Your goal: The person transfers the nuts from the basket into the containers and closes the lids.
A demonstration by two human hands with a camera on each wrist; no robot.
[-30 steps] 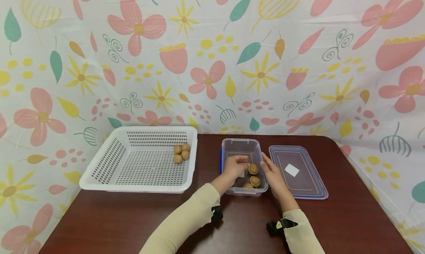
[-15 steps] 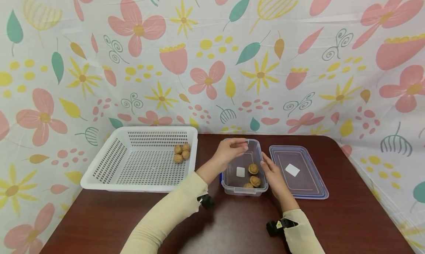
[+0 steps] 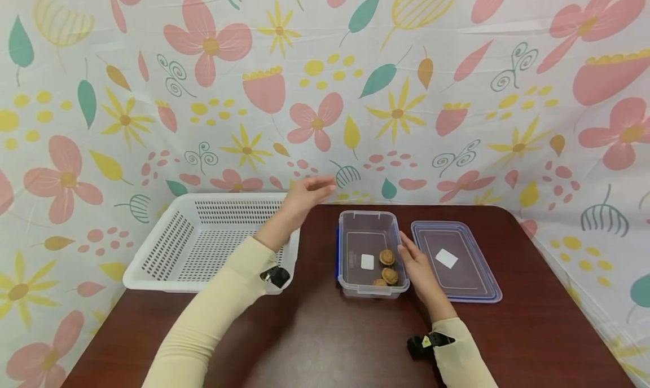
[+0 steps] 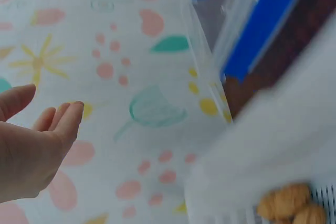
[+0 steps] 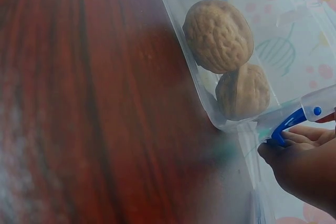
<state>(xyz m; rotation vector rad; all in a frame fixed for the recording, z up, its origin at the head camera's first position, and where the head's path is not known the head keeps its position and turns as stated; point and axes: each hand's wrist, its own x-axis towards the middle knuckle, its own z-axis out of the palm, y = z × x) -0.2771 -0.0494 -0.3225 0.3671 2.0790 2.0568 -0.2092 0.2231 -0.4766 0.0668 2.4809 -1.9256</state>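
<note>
My left hand [image 3: 301, 202] hovers over the right edge of the white basket [image 3: 152, 269], its fingers loosely bent and apart from the thumb, holding nothing. The left wrist view shows the same hand [image 4: 39, 140] with bare fingertips. Walnuts [image 4: 286, 203] in the basket show there, but the left arm hides them in the head view. My right hand [image 3: 422, 272] rests along the right side of a clear plastic box [image 3: 373, 290], fingers fairly straight. In the right wrist view it lies beside the box's blue latch [image 5: 287, 125]. Three walnuts [image 3: 387, 257] lie at the box's right and near end.
A clear lid [image 3: 474, 278] with a white square label lies flat to the right of the box. The dark wooden table [image 3: 325, 343] ends at a flowered cloth [image 3: 320, 95] hung behind it. A blue latch [image 3: 337, 255] hangs on the box's left side.
My left hand has risen out of the box and moved left to above the basket's right edge. The right hand has stayed at the box, and the walnuts inside the box lie as before.
</note>
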